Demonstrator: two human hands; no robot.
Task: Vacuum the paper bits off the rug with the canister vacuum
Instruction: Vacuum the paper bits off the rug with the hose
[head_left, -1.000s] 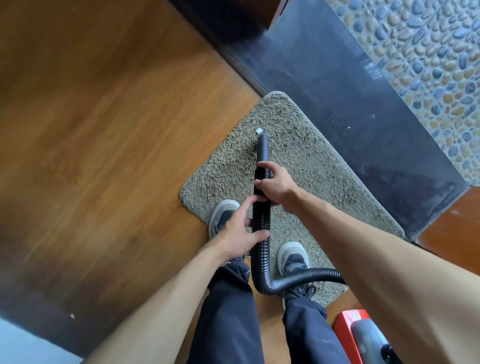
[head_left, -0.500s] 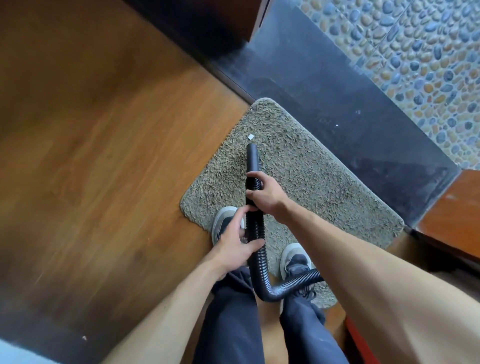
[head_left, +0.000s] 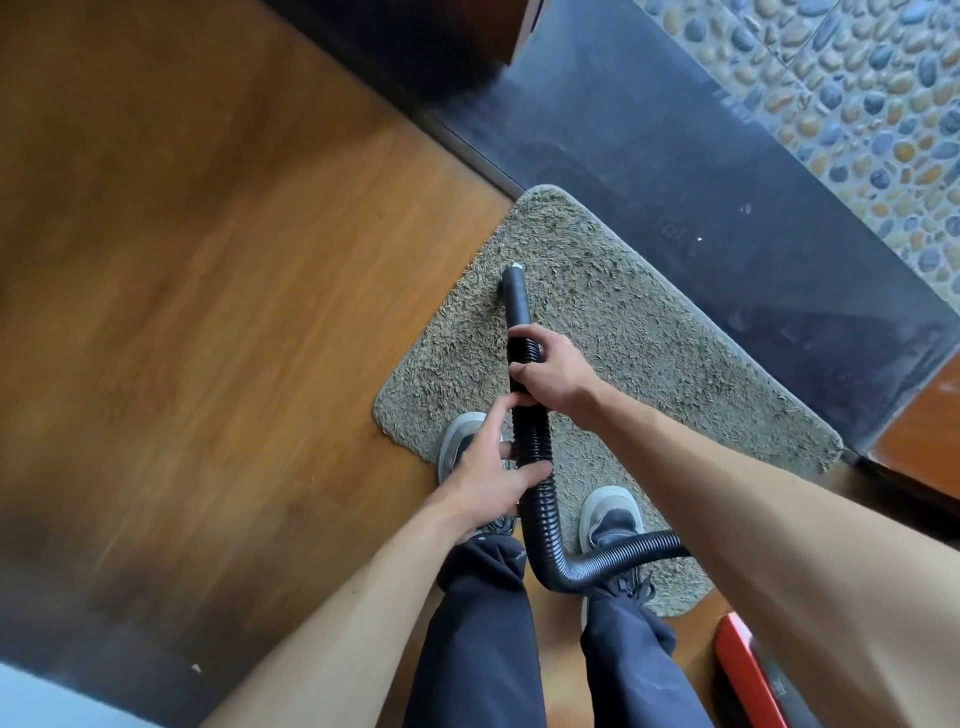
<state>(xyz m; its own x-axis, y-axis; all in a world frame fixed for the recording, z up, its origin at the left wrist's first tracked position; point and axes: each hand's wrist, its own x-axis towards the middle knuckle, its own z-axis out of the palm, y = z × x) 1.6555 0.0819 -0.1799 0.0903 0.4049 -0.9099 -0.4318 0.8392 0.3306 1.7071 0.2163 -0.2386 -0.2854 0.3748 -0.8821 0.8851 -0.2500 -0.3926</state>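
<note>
Nearest, the red canister sits by the person's right leg. The left hand loosely cups the ribbed hose; the right hand is wrapped tight around it higher up. Beyond, the nozzle touches 1 white paper bit on the rug; no others show, so the job looks nearly done

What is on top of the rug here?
On the rug: both shoes, and the hose nozzle with a white paper bit at its tip. Pile under the shoes, hose and arms is hidden.
</note>
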